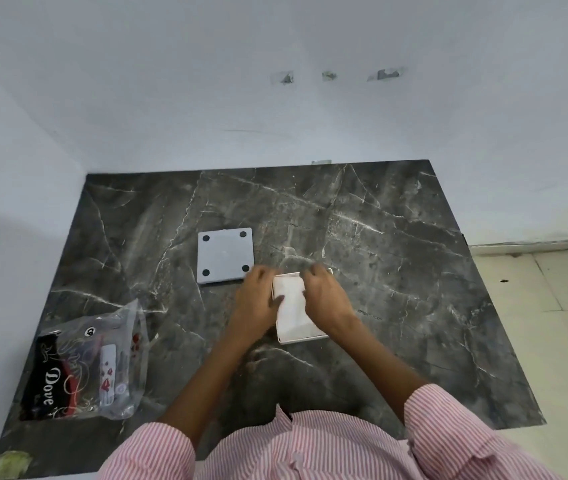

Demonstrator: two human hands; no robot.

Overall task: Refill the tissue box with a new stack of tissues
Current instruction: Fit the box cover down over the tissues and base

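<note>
the person leans over the dark marble bench [396,237] with both hands down on the white tissue box [296,315], which lies near the middle of the bench, just right of centre. the left hand [258,296] is curled against the box's left edge, its thumb resting on the white tissue stack [289,296] showing inside. the right hand [324,294] is bent over the far right side, fingers folded down; i cannot tell whether it pinches anything or only presses.

i judge the refill is well underway: the grey base plate [225,255], with four dark feet facing up, lies just beyond and left of the box, apart from it, so the box is open and the stack seems to be going in. closing it with that plate is left to do.

a clear plastic packet [88,362] with printed wrappers lies near the left edge. the hands hide most of the box's sides, and motion blur smears the fingertips, so how deep the stack sits is unclear.
</note>
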